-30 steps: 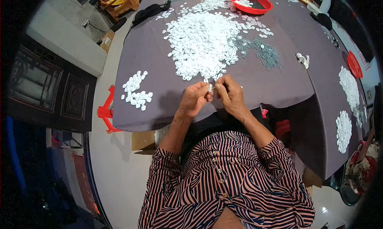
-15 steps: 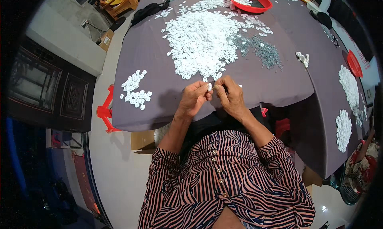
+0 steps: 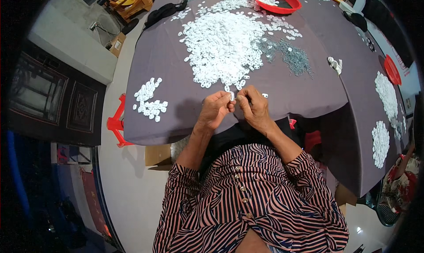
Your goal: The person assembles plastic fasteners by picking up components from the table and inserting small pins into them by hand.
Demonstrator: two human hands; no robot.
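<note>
Above the near edge of the grey-covered table (image 3: 318, 89), my left hand (image 3: 216, 108) is gripping a small white piece (image 3: 232, 96), pinching it between thumb and fingertips so that it is standing out on the side toward my other hand. Just beside it, my right hand (image 3: 255, 108) is curling its fingers in toward the thumb, its tips pointing at the piece; whether they are closing on anything I cannot tell, the spot being too small to make out. Close beyond my right knuckles, a loose white piece (image 3: 265, 95) is lying on the cloth. In front of my hands, a large heap of white pieces (image 3: 225, 45) is spreading across the table, its nearest ones almost reaching my fingers. To its right, a pile of thin grey pins (image 3: 297, 60) is lying with its edge meeting the heap, and farther right a crumpled white cloth (image 3: 335, 65) is resting near the table's edge. Off to my left, a smaller cluster of white pieces (image 3: 154, 106) is sitting well apart from the heap. Toward the far side, a red basin (image 3: 299, 7) is holding more white pieces.
</note>
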